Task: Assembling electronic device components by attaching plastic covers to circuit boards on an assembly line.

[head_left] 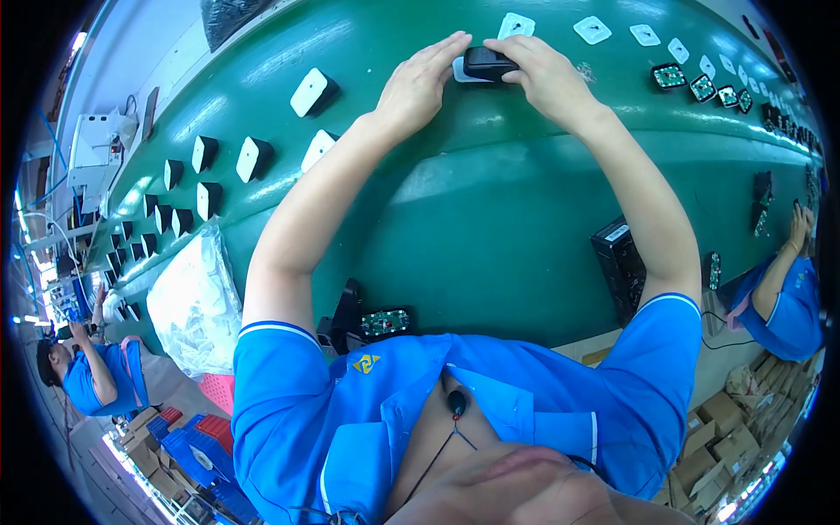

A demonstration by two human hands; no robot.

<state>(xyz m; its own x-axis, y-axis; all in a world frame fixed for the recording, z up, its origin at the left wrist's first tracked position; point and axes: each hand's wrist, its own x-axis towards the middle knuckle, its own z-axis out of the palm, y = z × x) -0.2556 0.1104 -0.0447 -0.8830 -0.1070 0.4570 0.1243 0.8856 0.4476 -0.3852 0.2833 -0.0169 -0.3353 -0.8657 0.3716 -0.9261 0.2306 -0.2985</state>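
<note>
At the far middle of the green bench, a black plastic housing (pixel 490 63) sits over a white plate (pixel 470 72), whose left end sticks out. My right hand (pixel 549 80) is closed around the right end of the housing, thumb on the near side. My left hand (pixel 418 86) lies just left of the pair, its fingers stretched out. Its fingertips come close to the plate; whether they touch is hard to see. A separate white plate with a dark centre (pixel 516 25) lies just beyond my right hand.
White plates (pixel 592 31) and black housings with green circuit boards (pixel 668 76) run in rows at the right. Several white-faced black units (pixel 255 159) stand at the left, near a clear plastic bag (pixel 194 302). A black box (pixel 619 262) is by my right elbow. Co-workers (pixel 781 297) sit either side.
</note>
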